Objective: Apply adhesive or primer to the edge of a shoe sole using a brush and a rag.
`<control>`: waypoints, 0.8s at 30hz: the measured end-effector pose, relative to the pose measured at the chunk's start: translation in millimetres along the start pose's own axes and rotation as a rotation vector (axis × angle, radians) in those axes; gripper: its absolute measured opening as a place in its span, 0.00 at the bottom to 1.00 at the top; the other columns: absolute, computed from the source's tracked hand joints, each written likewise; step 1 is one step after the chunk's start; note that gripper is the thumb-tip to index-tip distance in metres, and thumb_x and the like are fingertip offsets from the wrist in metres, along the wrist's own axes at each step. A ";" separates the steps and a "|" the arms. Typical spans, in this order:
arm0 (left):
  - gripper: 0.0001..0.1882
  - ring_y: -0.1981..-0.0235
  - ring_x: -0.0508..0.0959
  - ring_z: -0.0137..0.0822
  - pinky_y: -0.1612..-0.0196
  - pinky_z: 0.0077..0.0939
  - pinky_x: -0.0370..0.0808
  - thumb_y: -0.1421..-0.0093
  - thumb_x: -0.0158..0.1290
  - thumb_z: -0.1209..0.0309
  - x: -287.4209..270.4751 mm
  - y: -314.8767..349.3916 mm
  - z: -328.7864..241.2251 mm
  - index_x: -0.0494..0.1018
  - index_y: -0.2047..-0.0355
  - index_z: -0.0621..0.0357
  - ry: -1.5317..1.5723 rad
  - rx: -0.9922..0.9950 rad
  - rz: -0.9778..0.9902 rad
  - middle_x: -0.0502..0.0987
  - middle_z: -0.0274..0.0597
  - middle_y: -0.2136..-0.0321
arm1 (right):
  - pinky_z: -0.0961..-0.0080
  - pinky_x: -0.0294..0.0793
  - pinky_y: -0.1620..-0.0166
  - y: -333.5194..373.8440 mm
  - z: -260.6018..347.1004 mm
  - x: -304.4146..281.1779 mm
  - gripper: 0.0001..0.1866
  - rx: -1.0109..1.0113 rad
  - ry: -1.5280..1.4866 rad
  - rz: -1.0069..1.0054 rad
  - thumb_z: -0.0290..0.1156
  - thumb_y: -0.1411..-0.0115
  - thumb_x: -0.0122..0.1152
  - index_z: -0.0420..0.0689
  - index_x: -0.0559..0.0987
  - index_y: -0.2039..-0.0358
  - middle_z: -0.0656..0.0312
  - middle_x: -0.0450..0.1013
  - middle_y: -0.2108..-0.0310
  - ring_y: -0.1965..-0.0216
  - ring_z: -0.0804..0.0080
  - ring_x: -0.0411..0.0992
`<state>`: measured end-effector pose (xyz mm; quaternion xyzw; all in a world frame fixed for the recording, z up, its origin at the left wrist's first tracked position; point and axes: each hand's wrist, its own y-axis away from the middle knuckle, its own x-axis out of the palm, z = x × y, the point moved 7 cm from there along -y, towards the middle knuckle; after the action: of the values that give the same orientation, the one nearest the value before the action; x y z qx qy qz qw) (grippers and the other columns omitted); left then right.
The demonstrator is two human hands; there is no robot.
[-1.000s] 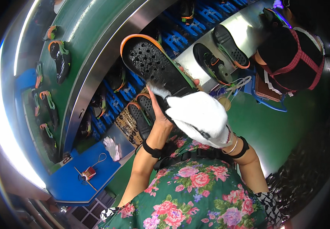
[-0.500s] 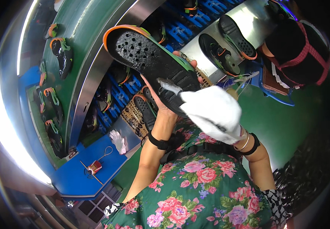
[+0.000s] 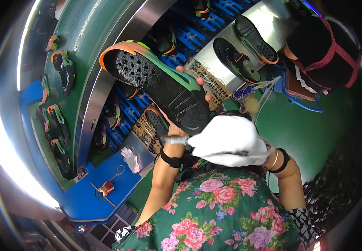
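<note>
A black shoe sole (image 3: pixel 166 94) with a raised orange-to-green rim lies across my left hand (image 3: pixel 173 126). My left fingers wrap under it and show along its right edge. Its inner face is turned up, with round holes at the heel end and a wet-looking gloss. My right hand (image 3: pixel 229 142), in a white glove, is closed on a brush (image 3: pixel 177 139). The bristles are blurred and appear over my left wrist, just off the sole's near end. The glove hides the right fingers and most of the handle.
Several shoe parts sit on a green conveyor belt (image 3: pixel 82 42) at left. Blue racks (image 3: pixel 191 35) stand beyond a metal rail. A shoe upper (image 3: pixel 233 58) and another sole (image 3: pixel 256 39) rest on a metal surface. A pale glove (image 3: pixel 130 160) lies by a blue table (image 3: pixel 80 196). Another person (image 3: pixel 319 54) sits at right.
The brush has come off the sole's inner face, moving toward me and left. The sole has shifted a little left and down, and its front half now shows uncovered.
</note>
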<state>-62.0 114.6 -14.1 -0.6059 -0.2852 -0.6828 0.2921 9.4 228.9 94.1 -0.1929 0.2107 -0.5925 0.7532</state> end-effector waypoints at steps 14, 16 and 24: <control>0.54 0.51 0.77 0.68 0.51 0.59 0.80 0.43 0.44 0.22 -13.7 5.7 -12.9 0.61 0.31 0.54 -0.183 -0.033 -0.085 0.74 0.67 0.45 | 0.69 0.79 0.63 9.0 -9.2 -9.5 0.14 0.113 0.244 -0.128 0.23 0.48 0.74 0.46 0.87 0.59 0.61 0.83 0.61 0.65 0.61 0.80; 0.58 0.51 0.78 0.66 0.51 0.59 0.80 0.44 0.46 0.22 -5.4 -5.3 -15.8 0.57 0.30 0.58 -0.077 0.133 -0.160 0.72 0.71 0.45 | 0.69 0.79 0.64 11.7 -11.3 -2.5 0.15 0.073 0.296 -0.062 0.24 0.48 0.74 0.46 0.87 0.58 0.62 0.83 0.62 0.65 0.62 0.80; 0.64 0.45 0.75 0.69 0.44 0.56 0.79 0.45 0.47 0.22 -9.3 -6.2 -14.8 0.46 0.26 0.63 -0.214 -0.053 -0.090 0.58 0.67 0.32 | 0.67 0.80 0.60 -2.7 -16.9 -21.5 0.12 0.243 0.128 -0.019 0.24 0.49 0.74 0.42 0.87 0.62 0.59 0.84 0.61 0.65 0.63 0.81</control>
<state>-75.6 108.2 -25.1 -0.6695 -0.3236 -0.6338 0.2129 -6.5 248.5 83.3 -0.0641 0.1834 -0.6319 0.7503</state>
